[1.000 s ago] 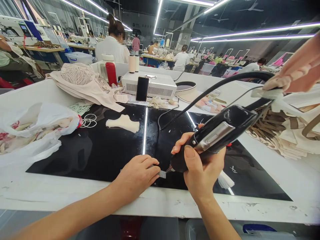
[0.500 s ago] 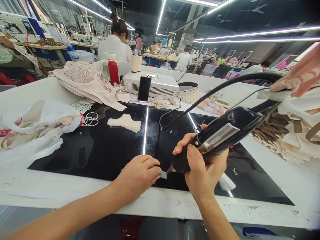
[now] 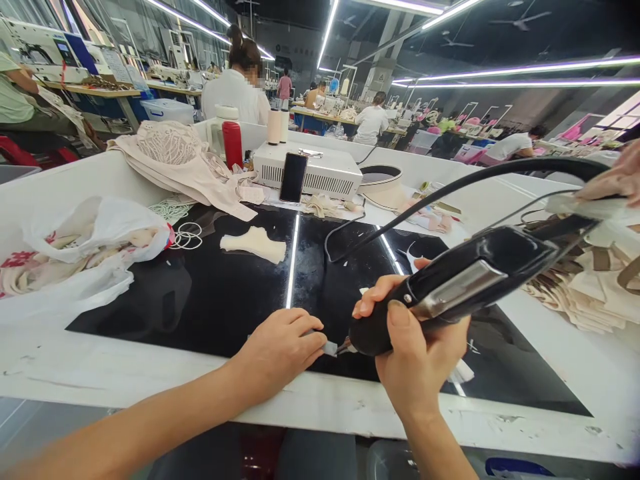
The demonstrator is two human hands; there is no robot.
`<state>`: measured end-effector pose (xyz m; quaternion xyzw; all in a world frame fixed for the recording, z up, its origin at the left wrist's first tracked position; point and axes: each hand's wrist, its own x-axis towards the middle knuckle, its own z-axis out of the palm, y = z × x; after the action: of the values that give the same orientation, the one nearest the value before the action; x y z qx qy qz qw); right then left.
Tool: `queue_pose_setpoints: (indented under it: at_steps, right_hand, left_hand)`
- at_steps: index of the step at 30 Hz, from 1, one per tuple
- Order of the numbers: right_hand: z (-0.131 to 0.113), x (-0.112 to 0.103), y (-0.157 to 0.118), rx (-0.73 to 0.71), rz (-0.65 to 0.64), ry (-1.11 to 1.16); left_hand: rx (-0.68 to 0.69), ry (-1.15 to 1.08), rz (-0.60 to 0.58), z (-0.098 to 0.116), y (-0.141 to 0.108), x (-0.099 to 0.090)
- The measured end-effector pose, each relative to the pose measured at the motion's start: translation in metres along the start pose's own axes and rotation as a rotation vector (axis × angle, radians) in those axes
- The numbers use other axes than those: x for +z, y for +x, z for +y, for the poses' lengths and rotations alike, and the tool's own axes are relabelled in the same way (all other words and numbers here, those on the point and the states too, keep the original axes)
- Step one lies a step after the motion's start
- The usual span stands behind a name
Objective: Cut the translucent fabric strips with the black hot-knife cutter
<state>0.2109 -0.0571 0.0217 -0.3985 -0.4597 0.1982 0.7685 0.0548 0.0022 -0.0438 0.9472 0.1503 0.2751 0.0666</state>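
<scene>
I have a white table (image 3: 55, 363) across the lower frame, with a glossy black sheet (image 3: 200, 320) over its middle. On the sheet I see a cream fabric piece (image 3: 255, 245) left of centre, pale loops (image 3: 186, 236) further left, a small grey strip (image 3: 330, 348) at lower centre and a white scrap (image 3: 464, 371) at lower right. A white plastic bag (image 3: 97, 223) overlaps its left side. Behind the sheet I get beige lace garments (image 3: 175, 157) at upper left, a vented white box (image 3: 330, 170) at upper centre with a phone (image 3: 293, 177) upright before it, and a visor (image 3: 385, 193) right of the box. Layered fabric (image 3: 590, 300) is heaped at far right.
</scene>
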Motion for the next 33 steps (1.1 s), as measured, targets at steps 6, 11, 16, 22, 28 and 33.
queue_pose_setpoints:
  at_steps: [6,11,16,22,28,33]
  right_hand:
    - [-0.002,-0.002,0.002,-0.004,0.004,-0.007]
    - [-0.009,0.006,0.003,0.03,0.032,0.04]
    - [-0.005,0.028,0.0,0.074,-0.038,0.109]
    - [0.005,0.058,-0.006,0.101,-0.094,0.154]
    - [0.011,0.076,-0.005,0.09,-0.094,0.17]
    - [0.013,0.084,-0.004,0.094,-0.072,0.135]
  left_hand:
    - [0.001,-0.004,-0.04,-0.004,-0.008,-0.016]
    - [-0.204,0.016,-0.082,-0.015,-0.044,-0.048]
    - [-0.365,0.024,-0.083,-0.017,-0.073,-0.062]
    - [-0.436,-0.063,0.002,-0.012,-0.073,-0.055]
    - [-0.448,-0.078,0.018,-0.018,-0.067,-0.053]
    - [-0.46,-0.086,0.019,-0.02,-0.068,-0.052]
